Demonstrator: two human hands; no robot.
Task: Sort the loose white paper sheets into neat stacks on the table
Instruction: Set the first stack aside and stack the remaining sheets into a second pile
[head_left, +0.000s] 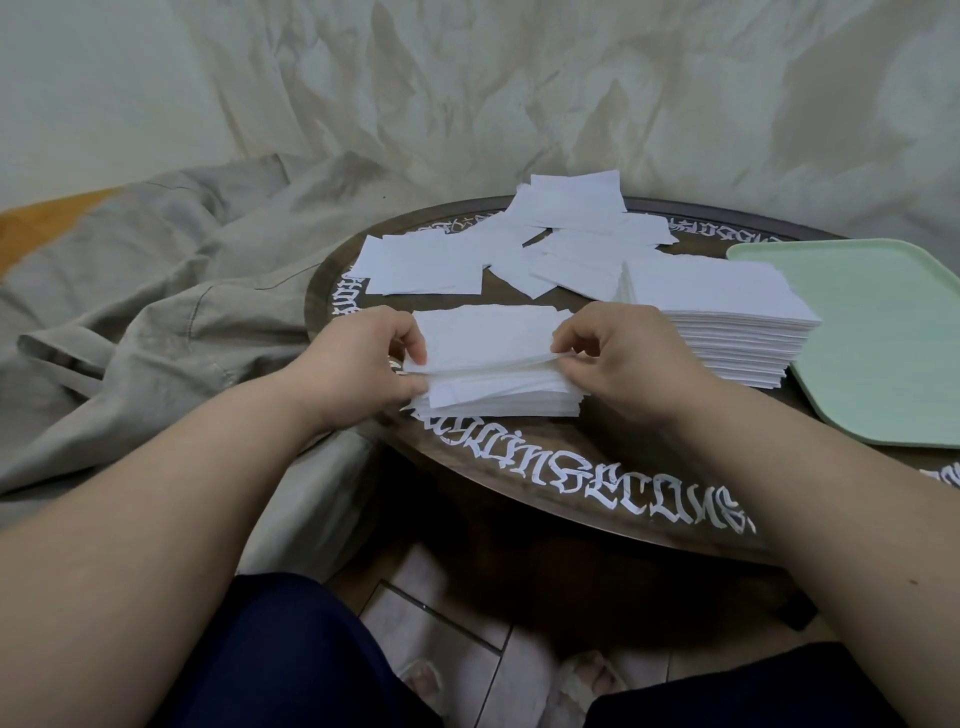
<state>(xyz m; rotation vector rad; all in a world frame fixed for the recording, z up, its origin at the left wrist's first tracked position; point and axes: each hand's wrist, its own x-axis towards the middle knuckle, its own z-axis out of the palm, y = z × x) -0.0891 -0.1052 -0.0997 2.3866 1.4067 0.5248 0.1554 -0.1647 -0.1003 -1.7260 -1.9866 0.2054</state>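
Note:
A small stack of white paper sheets (493, 358) lies near the front left of the round dark table (561, 467). My left hand (358, 358) pinches its left end and my right hand (618, 358) pinches its right end, with the top sheets lifted a little off the rest. A taller, squared stack (727, 317) stands just right of it. Loose white sheets (519, 244) lie scattered and overlapping across the back of the table.
A pale green tray (878, 338) sits at the table's right edge, beside the tall stack. Crumpled grey cloth (156, 312) is heaped to the left of the table and hangs behind it. My knees and sandalled feet are below the front rim.

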